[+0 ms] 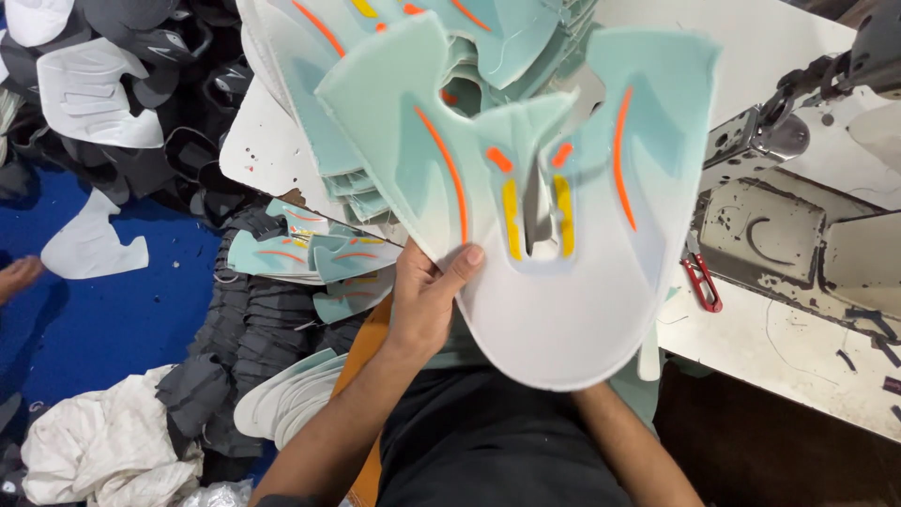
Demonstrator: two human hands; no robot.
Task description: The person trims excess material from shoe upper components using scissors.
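Two hands on one pc: left hand (424, 302) pinches the lower left edge of the mint-and-white shoe upper panel (554, 282), thumb on the face, fingers (466, 261) curled behind it; right hand is hidden behind the panel, only the forearm (624, 441) shows, so can't tell its grip. Panel is held up in the air over the lap, flat side to the camera, w/ orange and yellow strips round the centre slot, not touching the worktop. Just left of the lap, a few loose mint pcs (314, 255) lie on a heap of dark grey cut parts (253, 329), w/ a fan of white pcs (286, 399) and crumpled white cloth (108, 451) lower down on the blue floor (94, 319). Right of the panel, red-handled snips (701, 282) lie on the white worktop (779, 347), near the edge. Further back, a stack of matching mint panels (375, 103) sits behind the held one, and the sewing machine (798, 216) stands at far right. Risks, as I judge it: grip is one-sided as far as can be seen, so the floppy panel could fold or slip down into the mixed heap; swinging it right could knock the snips off the worktop; brushing the stack behind could slide the top pcs off.
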